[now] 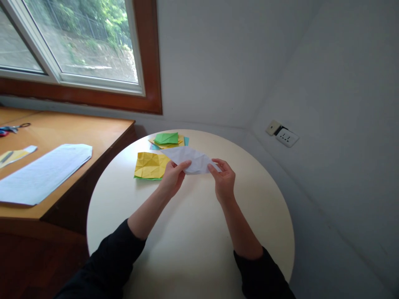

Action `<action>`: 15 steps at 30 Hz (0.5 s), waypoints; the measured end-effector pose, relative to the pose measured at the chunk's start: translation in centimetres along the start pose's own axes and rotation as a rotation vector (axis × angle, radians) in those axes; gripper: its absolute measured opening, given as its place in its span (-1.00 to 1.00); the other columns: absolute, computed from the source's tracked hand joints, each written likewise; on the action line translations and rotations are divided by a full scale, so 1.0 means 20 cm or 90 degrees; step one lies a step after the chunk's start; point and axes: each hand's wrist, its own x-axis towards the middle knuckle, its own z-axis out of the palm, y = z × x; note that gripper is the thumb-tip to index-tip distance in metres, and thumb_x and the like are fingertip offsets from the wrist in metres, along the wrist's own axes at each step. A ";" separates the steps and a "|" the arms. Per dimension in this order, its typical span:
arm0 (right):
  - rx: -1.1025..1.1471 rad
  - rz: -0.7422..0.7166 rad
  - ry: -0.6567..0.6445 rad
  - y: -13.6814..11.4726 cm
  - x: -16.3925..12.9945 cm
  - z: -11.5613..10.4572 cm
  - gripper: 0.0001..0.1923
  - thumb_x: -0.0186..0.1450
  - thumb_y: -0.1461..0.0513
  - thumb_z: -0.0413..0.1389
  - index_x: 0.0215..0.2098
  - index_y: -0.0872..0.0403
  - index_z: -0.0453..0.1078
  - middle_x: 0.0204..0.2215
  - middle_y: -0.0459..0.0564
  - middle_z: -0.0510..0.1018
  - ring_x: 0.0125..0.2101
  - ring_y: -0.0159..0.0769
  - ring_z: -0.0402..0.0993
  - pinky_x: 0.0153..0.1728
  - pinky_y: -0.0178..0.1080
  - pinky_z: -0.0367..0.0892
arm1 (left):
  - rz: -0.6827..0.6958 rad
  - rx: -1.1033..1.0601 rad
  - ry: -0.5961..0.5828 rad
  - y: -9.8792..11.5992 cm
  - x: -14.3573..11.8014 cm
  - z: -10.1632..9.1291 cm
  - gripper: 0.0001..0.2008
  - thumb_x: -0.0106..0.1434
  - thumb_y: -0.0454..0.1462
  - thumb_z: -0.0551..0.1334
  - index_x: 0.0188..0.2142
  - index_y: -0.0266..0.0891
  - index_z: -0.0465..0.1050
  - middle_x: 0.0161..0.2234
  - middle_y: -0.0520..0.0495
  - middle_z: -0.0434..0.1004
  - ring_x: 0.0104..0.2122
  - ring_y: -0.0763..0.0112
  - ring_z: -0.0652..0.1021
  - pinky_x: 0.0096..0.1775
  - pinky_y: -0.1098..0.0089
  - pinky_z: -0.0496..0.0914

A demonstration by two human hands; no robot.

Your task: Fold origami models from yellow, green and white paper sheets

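Both hands hold a folded white sheet of paper point(197, 160) above the round table. My left hand point(173, 176) grips its near left edge, thumb on top and fingers beneath. At its right end, my right hand point(223, 178) pinches the paper between thumb and fingers. The sheet has creases and tapers to a point at the far left. Just left of my left hand lies a creased yellow paper point(151, 165) on top of a green one. Behind the white sheet sits a small pile of folded papers, with a green folded paper point(166, 138) uppermost.
The round white table point(193, 232) stands against the wall corner. On the left, a wooden desk point(109, 135) bears a stack of white printed sheets point(52, 172), scissors point(14, 128) and a yellowish paper point(17, 155). A wall socket point(286, 137) is at the right.
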 end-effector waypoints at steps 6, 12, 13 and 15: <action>-0.013 -0.070 0.034 -0.08 0.09 0.04 -0.75 0.00 0.16 0.24 -0.36 0.07 0.39 -0.53 -0.13 0.49 -0.51 -0.38 0.39 -0.44 -0.28 0.31 | 0.021 -0.039 -0.007 0.07 0.03 0.09 -0.63 -0.11 -0.34 0.37 -0.23 -0.33 0.47 -0.33 -0.11 0.58 -0.20 0.23 0.54 -0.12 0.32 0.37; -0.023 -0.106 0.045 -0.12 0.11 0.03 -0.76 0.00 0.17 0.24 -0.37 0.07 0.40 -0.52 -0.12 0.49 -0.48 -0.38 0.39 -0.43 -0.30 0.31 | 0.016 -0.020 0.020 0.12 0.03 0.13 -0.61 -0.13 -0.33 0.38 -0.23 -0.34 0.46 -0.34 -0.12 0.58 -0.16 0.20 0.52 -0.08 0.31 0.34; -0.027 -0.109 0.044 -0.12 0.12 0.03 -0.76 0.01 0.16 0.24 -0.37 0.07 0.40 -0.51 -0.11 0.49 -0.48 -0.38 0.40 -0.43 -0.29 0.31 | 0.014 -0.018 0.023 0.13 0.02 0.14 -0.61 -0.12 -0.33 0.38 -0.23 -0.34 0.46 -0.34 -0.12 0.58 -0.16 0.21 0.52 -0.08 0.32 0.34; -0.033 -0.114 0.042 -0.13 0.12 0.03 -0.76 0.01 0.16 0.24 -0.36 0.07 0.40 -0.51 -0.11 0.49 -0.47 -0.37 0.40 -0.42 -0.29 0.32 | 0.011 -0.019 0.028 0.14 0.02 0.15 -0.61 -0.11 -0.34 0.37 -0.22 -0.33 0.46 -0.34 -0.11 0.57 -0.17 0.23 0.52 -0.08 0.33 0.35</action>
